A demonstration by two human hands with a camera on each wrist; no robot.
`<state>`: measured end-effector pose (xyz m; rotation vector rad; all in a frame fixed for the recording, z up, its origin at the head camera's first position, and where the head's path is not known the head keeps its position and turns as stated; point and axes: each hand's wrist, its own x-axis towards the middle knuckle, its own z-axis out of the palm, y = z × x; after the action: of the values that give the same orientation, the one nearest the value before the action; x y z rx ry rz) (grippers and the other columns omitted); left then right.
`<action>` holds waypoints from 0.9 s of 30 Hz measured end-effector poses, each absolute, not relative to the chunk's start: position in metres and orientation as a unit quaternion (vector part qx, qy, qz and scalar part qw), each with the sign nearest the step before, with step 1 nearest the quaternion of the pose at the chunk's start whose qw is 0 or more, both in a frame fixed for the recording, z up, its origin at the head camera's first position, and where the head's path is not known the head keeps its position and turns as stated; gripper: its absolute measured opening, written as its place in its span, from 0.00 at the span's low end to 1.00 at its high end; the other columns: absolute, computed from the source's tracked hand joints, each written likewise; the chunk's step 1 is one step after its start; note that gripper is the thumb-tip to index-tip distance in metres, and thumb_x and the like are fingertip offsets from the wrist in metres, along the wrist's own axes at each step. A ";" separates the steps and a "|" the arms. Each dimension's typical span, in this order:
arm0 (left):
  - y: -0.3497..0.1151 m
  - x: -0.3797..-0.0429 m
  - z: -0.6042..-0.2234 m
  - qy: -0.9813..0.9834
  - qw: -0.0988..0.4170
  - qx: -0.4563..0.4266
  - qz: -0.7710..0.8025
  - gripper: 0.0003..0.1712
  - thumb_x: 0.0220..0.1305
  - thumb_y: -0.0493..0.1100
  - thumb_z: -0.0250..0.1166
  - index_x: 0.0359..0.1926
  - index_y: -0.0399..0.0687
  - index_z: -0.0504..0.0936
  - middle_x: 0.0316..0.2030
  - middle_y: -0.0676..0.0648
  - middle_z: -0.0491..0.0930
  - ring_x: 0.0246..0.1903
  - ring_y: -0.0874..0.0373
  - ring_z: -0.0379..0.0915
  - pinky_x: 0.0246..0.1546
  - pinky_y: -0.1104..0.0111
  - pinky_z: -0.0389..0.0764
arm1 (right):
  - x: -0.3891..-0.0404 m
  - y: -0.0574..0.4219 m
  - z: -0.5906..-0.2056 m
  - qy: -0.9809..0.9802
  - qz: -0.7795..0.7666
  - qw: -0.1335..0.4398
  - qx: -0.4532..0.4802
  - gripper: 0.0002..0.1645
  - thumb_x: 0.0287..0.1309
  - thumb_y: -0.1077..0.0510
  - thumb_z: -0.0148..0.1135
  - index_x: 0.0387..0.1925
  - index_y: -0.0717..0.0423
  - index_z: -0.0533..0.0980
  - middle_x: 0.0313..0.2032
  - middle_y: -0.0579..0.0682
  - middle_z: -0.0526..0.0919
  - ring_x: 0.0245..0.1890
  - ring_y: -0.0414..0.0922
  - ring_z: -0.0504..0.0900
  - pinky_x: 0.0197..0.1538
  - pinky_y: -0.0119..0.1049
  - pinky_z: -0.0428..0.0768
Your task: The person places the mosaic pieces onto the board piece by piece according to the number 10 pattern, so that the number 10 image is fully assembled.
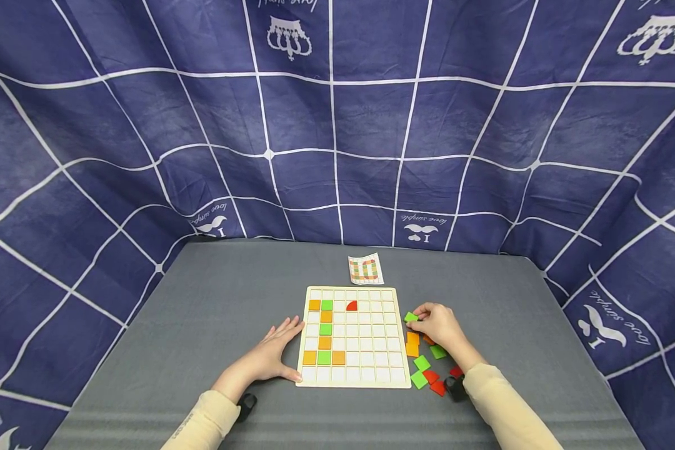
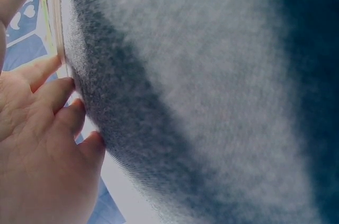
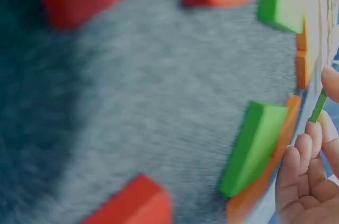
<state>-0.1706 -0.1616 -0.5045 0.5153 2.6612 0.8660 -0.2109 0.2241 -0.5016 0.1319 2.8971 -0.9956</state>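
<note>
A cream board [image 1: 371, 381] with a grid of white squares lies flat on the grey table. Orange and green square tiles fill several cells on its left side, and a red quarter-circle tile [image 1: 352, 305] sits near the top. My left hand [image 1: 267, 355] rests at the board's left edge, fingers spread, thumb at the lower corner. Just off the board's right edge, my right hand [image 1: 440, 322] pinches a green square tile [image 1: 411, 317] between thumb and fingers. In the right wrist view the same green tile [image 3: 318, 106] shows edge-on between the fingertips.
Loose orange tiles [image 1: 412, 345], green tiles [image 1: 419, 379] and red quarter-circle tiles [image 1: 437, 388] lie right of the board, some overlapping. A small printed pattern card [image 1: 365, 269] lies beyond the board. A blue curtain [image 1: 365, 181] with white lines surrounds the table [image 1: 214, 300].
</note>
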 end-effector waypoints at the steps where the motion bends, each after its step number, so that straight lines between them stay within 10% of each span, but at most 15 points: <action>1: -0.162 -0.171 -0.505 0.925 0.148 0.178 0.301 0.68 0.31 0.49 0.85 0.74 0.39 0.60 0.75 0.37 0.53 0.76 0.40 0.43 0.75 0.43 0.45 | -0.212 0.224 -0.501 0.943 -0.329 0.038 0.045 0.16 0.47 0.53 0.77 0.35 0.58 0.83 0.32 0.49 0.84 0.30 0.41 0.80 0.36 0.36 0.80; 27: -0.164 -0.173 -0.503 0.921 0.159 0.190 0.300 0.68 0.34 0.51 0.84 0.75 0.40 0.58 0.76 0.38 0.51 0.77 0.40 0.41 0.75 0.42 0.44 | -0.229 0.130 -0.482 0.903 -0.421 0.043 -0.071 0.13 0.48 0.57 0.76 0.37 0.53 0.83 0.32 0.45 0.83 0.33 0.38 0.78 0.41 0.33 0.80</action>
<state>-0.1726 -0.1639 -0.5033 0.5420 2.6330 0.8589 -0.2287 0.1303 -0.4819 -0.2180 2.7626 -1.2865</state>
